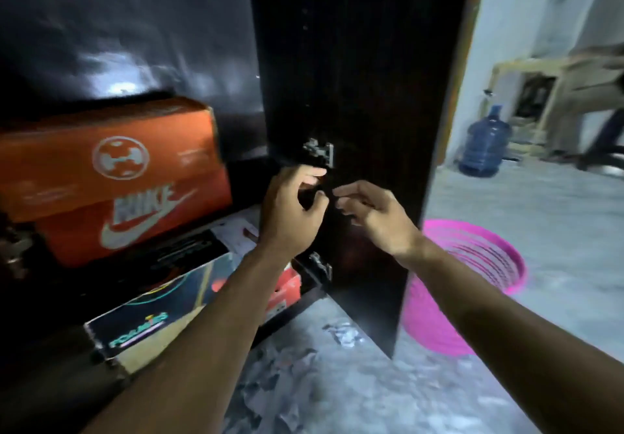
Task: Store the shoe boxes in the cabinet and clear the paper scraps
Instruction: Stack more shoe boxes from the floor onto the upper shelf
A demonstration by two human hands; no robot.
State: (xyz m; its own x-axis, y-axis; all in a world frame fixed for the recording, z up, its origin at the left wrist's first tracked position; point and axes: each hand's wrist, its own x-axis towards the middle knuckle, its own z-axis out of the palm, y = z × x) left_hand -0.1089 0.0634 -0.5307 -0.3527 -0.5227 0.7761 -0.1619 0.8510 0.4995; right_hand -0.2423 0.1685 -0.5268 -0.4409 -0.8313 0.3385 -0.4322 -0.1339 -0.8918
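Left hand: the left hand (293,212) was at frame centre, raised against the dark inner face of the open cabinet door (364,123), just below the middle hinge (319,153). Its fingers were curled, thumb and forefinger forming a narrow ring. Whether they pinched anything could not be told; the gap was dark and blurred.
Right hand: the right hand (374,219) was just right of the left, close to it but apart. Forefinger and thumb were drawn together at the tips, pointing toward the left hand, the other fingers loosely bent. No held object could be made out.
Cabinet: the cabinet (128,45) filled the upper left of the frame, its interior dark and glossy. The door stood open, running from top centre down to the floor at lower centre. A second hinge (320,266) sat lower on the door.
Shoe boxes: an orange shoe box (111,177) sat inside the cabinet at left. Below it, at lower left, lay a dark printed shoe box (152,312); a red box (287,288) showed beside the left forearm.
Paper scraps: paper scraps (344,332) lay scattered on the grey floor (540,217) at bottom centre.
Surroundings: a pink basket (479,258) stood on the floor right of the door, partly hidden behind it. A blue water bottle (484,146) stood at upper right.
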